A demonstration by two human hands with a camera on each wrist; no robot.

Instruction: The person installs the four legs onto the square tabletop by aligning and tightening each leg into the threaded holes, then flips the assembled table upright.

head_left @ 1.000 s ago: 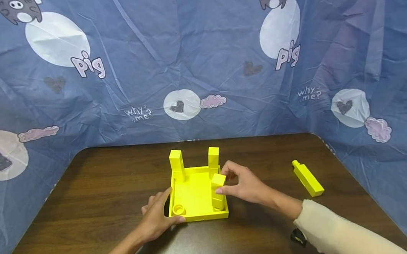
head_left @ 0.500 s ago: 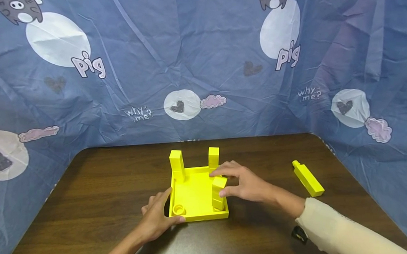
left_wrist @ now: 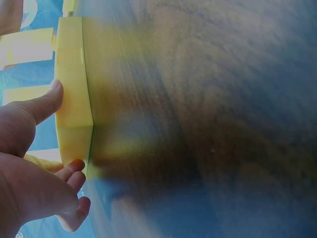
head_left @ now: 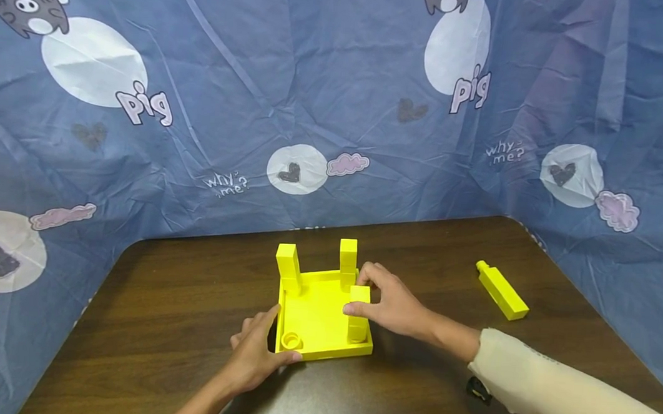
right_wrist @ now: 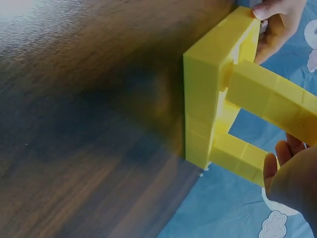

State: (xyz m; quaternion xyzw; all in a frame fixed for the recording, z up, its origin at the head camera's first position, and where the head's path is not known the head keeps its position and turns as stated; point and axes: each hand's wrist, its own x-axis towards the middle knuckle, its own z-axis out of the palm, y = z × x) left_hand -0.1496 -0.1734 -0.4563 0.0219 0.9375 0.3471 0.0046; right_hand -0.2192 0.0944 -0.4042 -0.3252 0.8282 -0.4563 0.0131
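A square yellow tabletop (head_left: 314, 315) with a raised rim lies upside down on the table, like a toy table. My left hand (head_left: 254, 354) holds its near left corner, thumb on the front wall and fingers along the left side. Yellow legs stand at the back left (head_left: 287, 267) and back right (head_left: 348, 258). At the front right corner my right hand (head_left: 396, 301) grips an upright yellow leg (head_left: 358, 327) between thumb and fingers. The round socket (head_left: 291, 341) at the front left has no leg in it. The right wrist view shows the held leg (right_wrist: 275, 96) seated against the tabletop.
A loose yellow leg (head_left: 502, 292) with a round threaded-looking end lies to the right on the brown wooden table (head_left: 180, 305). A small black object (head_left: 478, 390) shows beside the right sleeve. A blue printed cloth (head_left: 337, 107) hangs behind the table.
The front right leg has turned and now stands squarer to the tabletop. My right fingers stretched out half a second ago and are curled round it again. The left hand stays put.
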